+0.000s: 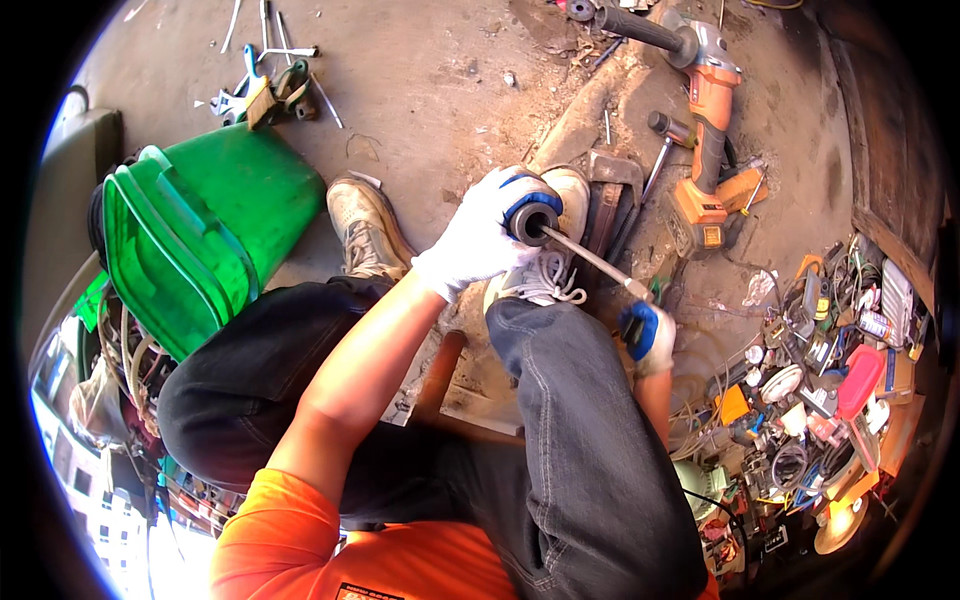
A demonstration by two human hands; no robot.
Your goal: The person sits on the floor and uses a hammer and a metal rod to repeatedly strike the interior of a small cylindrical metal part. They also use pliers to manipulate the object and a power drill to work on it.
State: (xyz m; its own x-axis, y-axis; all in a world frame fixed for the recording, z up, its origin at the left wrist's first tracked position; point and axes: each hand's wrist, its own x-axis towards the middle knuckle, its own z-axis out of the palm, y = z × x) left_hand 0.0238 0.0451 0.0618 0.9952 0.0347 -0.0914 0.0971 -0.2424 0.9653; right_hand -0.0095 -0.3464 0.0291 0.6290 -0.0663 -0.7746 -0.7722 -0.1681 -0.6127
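My left hand (487,225), in a white work glove with blue coating, grips a dark, thick-walled ring-shaped metal part (533,222) near my right shoe. Its round bore faces up and to the right. Into that bore runs the tip of a thin metal-shafted tool (597,262), which slants down to the right. My right hand (650,338), gloved the same way, is closed around the tool's far end beside my right knee. The handle is mostly hidden by the fingers, so its exact kind cannot be told.
A green bucket (235,190) lies tipped at the left. Brushes and rods (262,95) lie beyond it. At the far right sits an orange cordless grinder (711,120), with a hammer (672,130) and a clamp (612,190) nearby. Heaped tools and scrap (790,400) fill the right side.
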